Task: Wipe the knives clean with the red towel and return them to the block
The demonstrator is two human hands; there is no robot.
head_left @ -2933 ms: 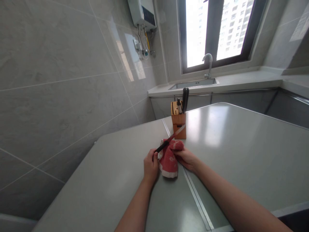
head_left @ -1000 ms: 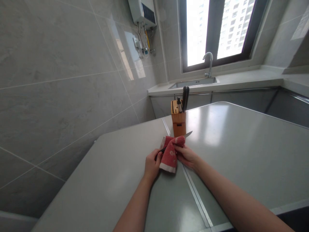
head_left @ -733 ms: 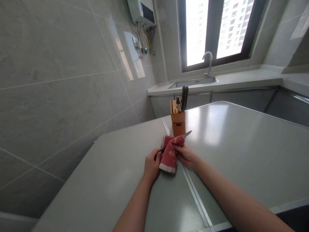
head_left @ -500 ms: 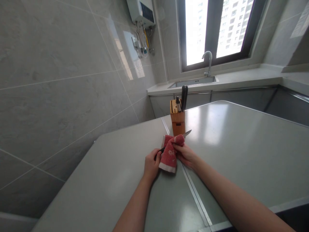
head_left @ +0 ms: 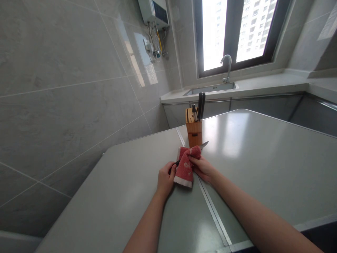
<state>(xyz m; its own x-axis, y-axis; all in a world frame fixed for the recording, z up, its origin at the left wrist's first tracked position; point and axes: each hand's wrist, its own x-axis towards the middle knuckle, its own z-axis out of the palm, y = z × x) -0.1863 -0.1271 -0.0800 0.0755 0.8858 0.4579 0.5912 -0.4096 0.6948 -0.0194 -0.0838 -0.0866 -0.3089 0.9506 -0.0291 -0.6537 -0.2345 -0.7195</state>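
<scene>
Knife block: I take the wooden knife block (head_left: 194, 130) as my landmark; it stands upright on the grey table (head_left: 126, 182), with black handles (head_left: 201, 105) of other tools rising from its top.
Kitchen knife: the kitchen knife (head_left: 204, 144) is on the near side of the block, its bare tip pointing out to the block's right; the middle of the blade is hidden in cloth.
Towel: the red hand towel (head_left: 184, 172), with pale flowers and a white border, is folded over the blade just before the block; whether it touches the wood, I cannot tell.
Left hand: the left hand (head_left: 165, 178), nearer than the block and to its left, is closed around the black handle.
Right hand: the right hand (head_left: 204, 168), nearer and to the block's right, pinches the towel over the blade, thumb on top; its other fingers are partly hidden.
Blade care: it looks like wiping, in my judgement. Best is to pinch from the spine side, keep several cloth layers under the fingers, and stroke toward the tip. Which side is sharp, I cannot see.
Writing: no brand or label is readable from here.
</scene>
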